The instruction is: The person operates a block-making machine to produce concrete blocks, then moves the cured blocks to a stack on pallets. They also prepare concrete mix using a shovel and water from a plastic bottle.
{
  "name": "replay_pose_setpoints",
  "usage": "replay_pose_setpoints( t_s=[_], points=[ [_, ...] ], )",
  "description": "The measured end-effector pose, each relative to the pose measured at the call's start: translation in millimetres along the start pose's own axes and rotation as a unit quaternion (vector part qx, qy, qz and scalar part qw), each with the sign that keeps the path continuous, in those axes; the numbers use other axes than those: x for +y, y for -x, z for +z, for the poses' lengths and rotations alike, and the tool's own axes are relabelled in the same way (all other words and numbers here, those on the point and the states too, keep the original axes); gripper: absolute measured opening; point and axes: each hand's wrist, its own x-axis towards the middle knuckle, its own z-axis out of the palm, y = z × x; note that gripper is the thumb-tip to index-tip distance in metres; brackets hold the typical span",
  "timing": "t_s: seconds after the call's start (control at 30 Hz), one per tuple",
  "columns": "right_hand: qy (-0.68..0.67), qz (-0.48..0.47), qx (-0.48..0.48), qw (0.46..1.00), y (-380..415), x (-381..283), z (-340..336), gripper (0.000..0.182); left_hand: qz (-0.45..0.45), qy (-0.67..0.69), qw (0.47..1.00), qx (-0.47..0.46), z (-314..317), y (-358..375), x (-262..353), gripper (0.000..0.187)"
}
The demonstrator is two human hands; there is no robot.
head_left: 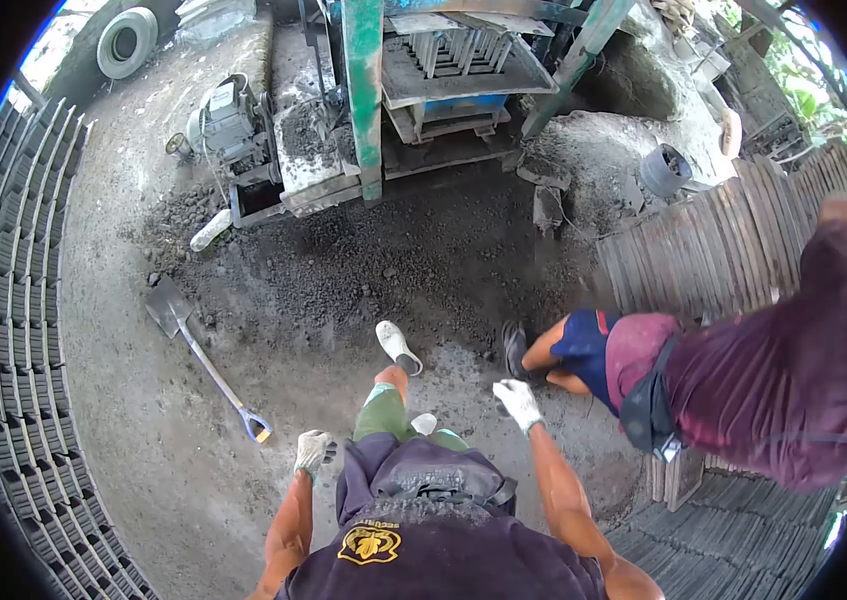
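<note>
Standing with one white shoe (pixel 395 343) ahead of the other, I face the green-framed block-moulding machine (pixel 367 100); the dark loose aggregate (pixel 343 290) is spread over the floor (pixel 123 380) between us.

Left hand (pixel 316 452): knitted work glove on, held low beside my hip. Fingers released, loosely curled, no object seen in them. Nearest item is the shovel (pixel 211 367), lying flat on the floor to my left, its blue D-grip near the glove but not touching, the blade pointing away from me.

Right hand (pixel 518 403): same kind of glove, held out ahead of my hip. Fingers released, slightly bent, nothing visible between them. A co-worker (pixel 743 390) is just to my right, bent beside the row of upright boards (pixel 713 235); my glove appears apart from that person's legs.

Step, as I judge it: an in-between one, on my feet and unloaded, with no tool or material engaged. Requirements from here: lifting the shovel would call for a stoop to the left and a wrap of the fingers around its D-grip; anything toward the boards would need room left for the co-worker. Footing note: the grit ahead could roll underfoot.
</note>
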Motion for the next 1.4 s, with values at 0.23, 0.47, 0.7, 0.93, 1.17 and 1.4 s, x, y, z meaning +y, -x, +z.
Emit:
replay_pose_setpoints(
  t_s=[0.23,0.47,0.7,0.93,1.17,1.4],
  points=[
    [0.031,-0.01,0.004,0.999,-164,-146,-36,0.038,0.149,-0.068,0.98,-0.109,20,-246,137,0.015],
    [-0.026,0.079,-0.009,0.996,-281,-120,-53,0.036,0.162,-0.031,0.983,-0.081,134,-294,430,0.019],
    [0.037,0.099,0.02,0.994,-402,-101,-71,0.042,0.161,0.016,0.981,-0.11,221,-414,548,0.019],
    [0.031,-0.03,0.131,0.99,-780,-154,-177,0.041,0.244,0.101,0.963,-0.053,384,-651,674,0.032],
    [0.129,-0.239,0.252,0.929,-1136,-321,-285,0.066,0.38,0.081,0.907,0.164,496,-854,820,0.054],
    [0.269,-0.394,0.229,0.849,-1356,-352,-321,0.042,0.458,0.124,0.864,0.168,495,-1025,875,0.03]
  ],
)
